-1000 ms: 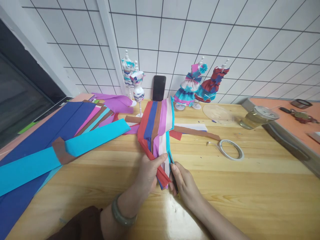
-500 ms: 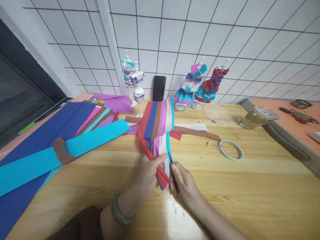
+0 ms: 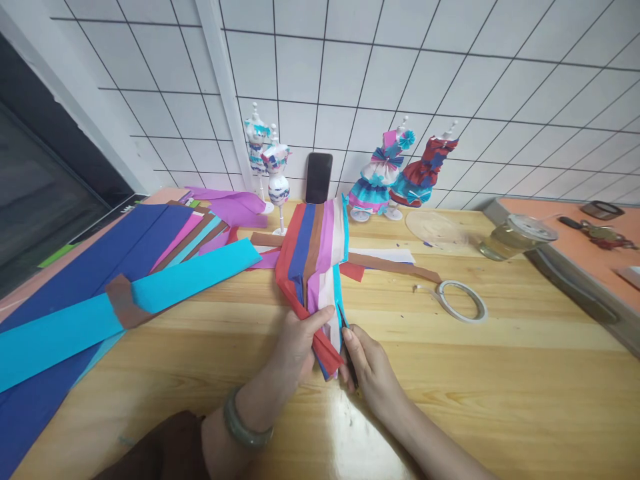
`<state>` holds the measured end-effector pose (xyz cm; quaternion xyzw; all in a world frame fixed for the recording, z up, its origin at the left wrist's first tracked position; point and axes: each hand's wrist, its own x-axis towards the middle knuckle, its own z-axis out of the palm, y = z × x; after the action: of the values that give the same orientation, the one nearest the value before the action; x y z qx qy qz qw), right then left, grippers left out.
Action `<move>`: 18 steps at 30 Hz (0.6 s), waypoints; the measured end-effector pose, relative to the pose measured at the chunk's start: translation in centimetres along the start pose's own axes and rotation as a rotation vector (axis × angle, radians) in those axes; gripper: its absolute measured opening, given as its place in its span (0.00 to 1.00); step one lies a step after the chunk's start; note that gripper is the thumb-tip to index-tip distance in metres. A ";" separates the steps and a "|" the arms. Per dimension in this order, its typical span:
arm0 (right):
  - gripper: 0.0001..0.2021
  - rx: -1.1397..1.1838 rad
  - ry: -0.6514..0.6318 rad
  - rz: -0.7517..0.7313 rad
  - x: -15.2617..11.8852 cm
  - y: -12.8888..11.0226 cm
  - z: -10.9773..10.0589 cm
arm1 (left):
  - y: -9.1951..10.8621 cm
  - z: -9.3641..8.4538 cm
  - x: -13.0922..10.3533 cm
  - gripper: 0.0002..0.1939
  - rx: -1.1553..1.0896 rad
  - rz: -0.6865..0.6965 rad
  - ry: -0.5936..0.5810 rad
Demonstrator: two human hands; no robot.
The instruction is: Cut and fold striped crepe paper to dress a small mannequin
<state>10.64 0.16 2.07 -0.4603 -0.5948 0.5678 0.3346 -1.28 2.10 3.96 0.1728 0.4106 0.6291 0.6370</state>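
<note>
A striped band of crepe paper [image 3: 320,247] in red, blue, brown, purple, cream and turquoise runs down the middle of the table. Its near end is in my left hand [image 3: 300,340], thumb on top and the other fingers underneath, mostly hidden. My right hand [image 3: 370,363] is closed around dark scissors [image 3: 349,340]. Their blades lie along the turquoise edge strip, close to my left thumb; whether they are cutting into the paper is too small to tell. The red end of the band folds over towards me below the left thumb.
Folded blue paper [image 3: 115,260] and a turquoise roll [image 3: 195,273] lie left. Dress forms [image 3: 277,173] and dressed ones [image 3: 377,173] stand by the tiled wall, with a phone [image 3: 319,177] between. On the right are a tape roll [image 3: 463,301] and a lidded cup [image 3: 517,237].
Almost nothing differs. Both hands, the scissors and the striped paper keep nearly the same places, apart from a very slight shift of the view.
</note>
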 end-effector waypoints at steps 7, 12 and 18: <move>0.19 -0.014 -0.001 -0.016 -0.2 -0.4 -0.2 | 1.7 0.1 0.6 0.15 -0.255 -0.293 -0.075; 0.19 -0.038 -0.045 -0.031 -0.5 -1.1 -0.7 | 3.2 -0.8 1.5 0.18 -0.309 -0.326 -0.089; 0.18 -0.152 -0.028 -0.059 -0.4 -1.1 -1.3 | 3.0 -1.4 2.2 0.12 -0.124 -0.359 -0.117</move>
<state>11.79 0.36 3.41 -0.4587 -0.6540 0.5173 0.3070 -4.64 4.23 4.65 0.0936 0.3575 0.5182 0.7713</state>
